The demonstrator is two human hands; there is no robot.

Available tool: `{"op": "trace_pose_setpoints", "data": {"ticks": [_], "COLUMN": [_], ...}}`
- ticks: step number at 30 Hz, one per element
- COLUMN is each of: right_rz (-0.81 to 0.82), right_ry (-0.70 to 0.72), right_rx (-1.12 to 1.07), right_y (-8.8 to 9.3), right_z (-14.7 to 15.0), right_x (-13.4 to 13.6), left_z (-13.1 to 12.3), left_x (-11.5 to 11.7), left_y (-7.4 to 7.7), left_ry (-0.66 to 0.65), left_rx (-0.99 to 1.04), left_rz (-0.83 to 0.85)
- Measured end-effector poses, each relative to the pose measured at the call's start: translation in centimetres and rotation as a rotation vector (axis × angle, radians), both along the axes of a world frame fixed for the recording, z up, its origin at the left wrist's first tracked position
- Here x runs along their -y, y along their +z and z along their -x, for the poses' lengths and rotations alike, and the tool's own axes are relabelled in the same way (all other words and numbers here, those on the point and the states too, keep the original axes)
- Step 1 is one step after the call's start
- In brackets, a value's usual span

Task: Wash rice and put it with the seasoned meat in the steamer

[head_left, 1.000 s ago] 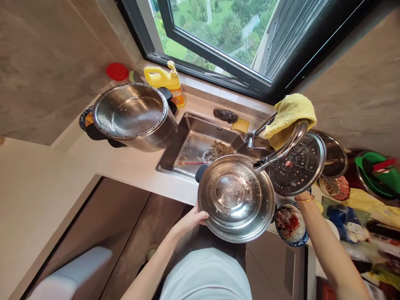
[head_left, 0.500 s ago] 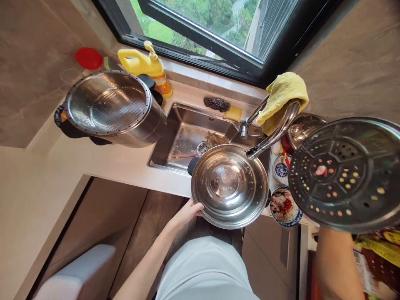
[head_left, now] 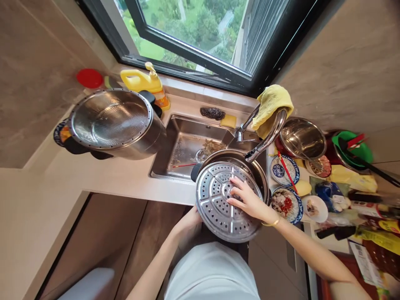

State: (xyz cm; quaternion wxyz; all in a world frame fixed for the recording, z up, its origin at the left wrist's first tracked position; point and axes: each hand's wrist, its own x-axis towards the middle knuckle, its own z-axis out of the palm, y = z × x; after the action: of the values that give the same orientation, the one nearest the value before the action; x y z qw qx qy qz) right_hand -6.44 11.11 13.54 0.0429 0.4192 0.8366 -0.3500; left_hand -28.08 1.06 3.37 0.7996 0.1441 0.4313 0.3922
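Observation:
A round perforated steamer plate point(head_left: 215, 216) lies slightly tilted over a stainless steel pot point(head_left: 233, 155), covering most of its mouth. The pot's black side handle point(head_left: 196, 171) sticks out on the left. My right hand point(head_left: 246, 198) rests on top of the plate near its centre, fingers spread apart. At the near left edge, my left hand point(head_left: 191, 221) grips the pot's side, its fingertips hidden under the plate. Just beyond the pot, the sink point(head_left: 164, 146) holds food scraps point(head_left: 214, 146) by the drain and a thin red stick point(head_left: 183, 165).
A tall steel strainer pot point(head_left: 137, 141) stands left of the sink. The faucet point(head_left: 268, 139), draped with a yellow cloth point(head_left: 271, 106), arches close over the pot. To the right are patterned bowls point(head_left: 295, 210), another steel pot point(head_left: 315, 143) and packages point(head_left: 353, 179). A window point(head_left: 193, 50) is behind.
The steamer plate has come from the raised right side down and left onto the pot. My right hand now lies on its top. My left hand stays at the pot's near left side.

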Motion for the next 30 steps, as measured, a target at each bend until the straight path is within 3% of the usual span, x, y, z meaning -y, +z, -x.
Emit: {"op": "trace_pose_setpoints", "data": {"ticks": [2, 4, 9, 13, 16, 19, 21, 24, 26, 28, 30], "right_rz": [-0.059, -0.123, -0.304, -0.423, -0.410, -0.332, -0.362, -0.452, -0.230, 0.088, 0.258], "right_ry": [-0.009, -0.015, 0.058, 0.108, 0.120, 0.132, -0.013, -0.541, -0.820, -0.975, -1.073], "right_rx": [0.033, 0.063, 0.170, 0.252, 0.244, 0.156, 0.092, 0.005, -0.103, -0.223, -0.312], "right_y": [-2.5, -3.9, -4.8, -6.5, -7.6, -6.8, -5.4, -4.0, -4.3, -5.3, -6.1], "right_z": [0.2, -0.3, -0.9, -0.3, 0.2, -0.6, -2.4, -6.9, -9.9, -11.9, -12.5], "right_x": [-0.8, -1.5, -2.0, -1.7, -1.6, -1.4, -1.2, -0.5, -0.1, 0.1, 0.0], "left_z": [0.1, 0.3, 0.7, 0.9, 0.8, 0.7, 0.5, 0.0, -0.4, -0.6, -0.6], "left_x": [0.0, -0.1, -0.3, -0.5, -0.5, -0.4, -0.2, -0.2, -0.3, -0.6, -0.9], "left_y": [0.0, 0.1, 0.8, 1.1, 1.2, 0.8, 0.5, 0.1, 0.2, 0.7, 1.6], "left_ry": [-0.069, -0.125, -0.174, -0.189, -0.184, -0.178, -0.171, -0.161, -0.159, -0.167, -0.178], "left_rx": [-0.010, -0.013, -0.028, -0.018, -0.002, -0.037, -0.064, -0.087, -0.112, -0.143, -0.172], "left_rz": [0.005, 0.004, -0.022, -0.011, 0.002, 0.020, 0.037, 0.059, 0.072, 0.085, 0.100]}}
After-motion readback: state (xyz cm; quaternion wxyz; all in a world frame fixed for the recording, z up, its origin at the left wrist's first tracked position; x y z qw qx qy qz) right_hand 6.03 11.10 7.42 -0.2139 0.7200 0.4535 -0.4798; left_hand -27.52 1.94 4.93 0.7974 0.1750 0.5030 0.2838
